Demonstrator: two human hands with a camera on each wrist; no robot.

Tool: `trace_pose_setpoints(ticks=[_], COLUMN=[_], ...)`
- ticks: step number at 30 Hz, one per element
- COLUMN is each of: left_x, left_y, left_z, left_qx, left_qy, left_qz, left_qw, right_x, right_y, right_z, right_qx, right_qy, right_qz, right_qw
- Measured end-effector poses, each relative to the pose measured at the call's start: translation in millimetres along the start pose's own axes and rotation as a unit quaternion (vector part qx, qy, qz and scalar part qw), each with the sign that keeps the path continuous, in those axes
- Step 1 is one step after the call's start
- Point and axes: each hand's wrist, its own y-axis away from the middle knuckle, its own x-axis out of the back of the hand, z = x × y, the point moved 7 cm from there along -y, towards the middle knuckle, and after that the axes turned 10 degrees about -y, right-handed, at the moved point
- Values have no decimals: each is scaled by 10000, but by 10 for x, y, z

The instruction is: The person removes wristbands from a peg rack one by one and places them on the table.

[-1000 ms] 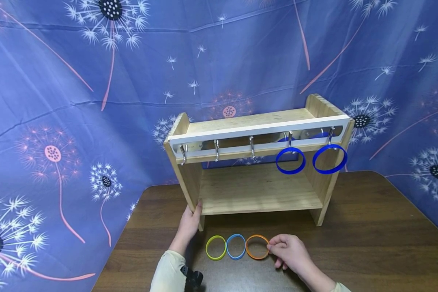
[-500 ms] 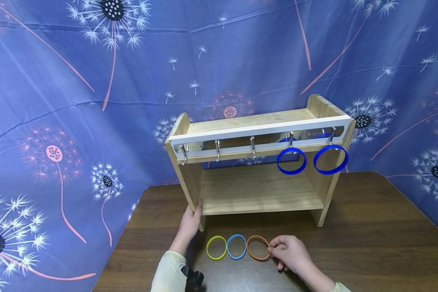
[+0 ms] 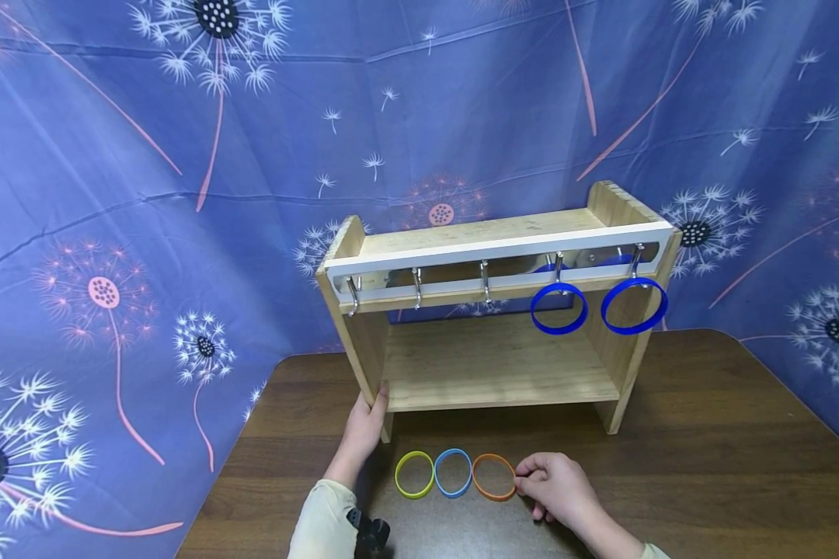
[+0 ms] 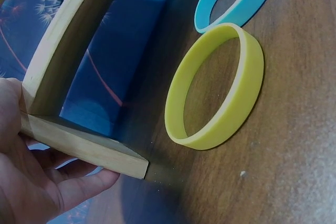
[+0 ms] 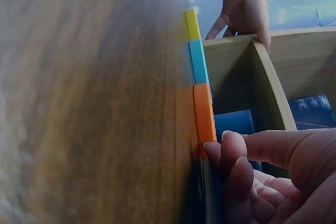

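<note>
My left hand point(image 3: 365, 425) grips the lower left side panel of a wooden shelf rack point(image 3: 496, 361), thumb on the inner side and fingers behind it. My right hand point(image 3: 558, 485) is at the right end of an orange wristband point(image 3: 493, 497), pinching its edge between thumb and fingertip in the right wrist view. A light blue wristband point(image 3: 453, 494) and a yellow wristband point(image 4: 249, 85) lie to its left, all three in a row on the table. Two dark blue wristbands point(image 3: 558, 331) hang from the rack's right-hand hooks.
Along the rack's front runs a white rail point(image 3: 461, 252) with several metal hooks; the hooks on the left and middle point(image 3: 417, 289) carry nothing. The brown wooden table point(image 3: 727, 450) extends on both sides. A blue dandelion-print cloth point(image 3: 461, 93) hangs behind.
The orange wristband has shifted slightly toward me, with my right hand still at its end. My left hand stays on the rack.
</note>
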Motion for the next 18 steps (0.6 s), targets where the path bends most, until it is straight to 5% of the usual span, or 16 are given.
trace_pose_setpoints(ticks=[5, 18], left_x=[19, -1], left_y=[20, -3], left_z=[47, -19], left_qx=[-185, 129], left_qy=[-153, -35], left_qz=[116, -99], left_qw=[9996, 9999], right_x=[27, 129], right_y=[13, 38], right_z=[-47, -267], right_qx=[121, 249], right_qy=[56, -90], right_qz=[126, 338], right_qw=[9998, 9991])
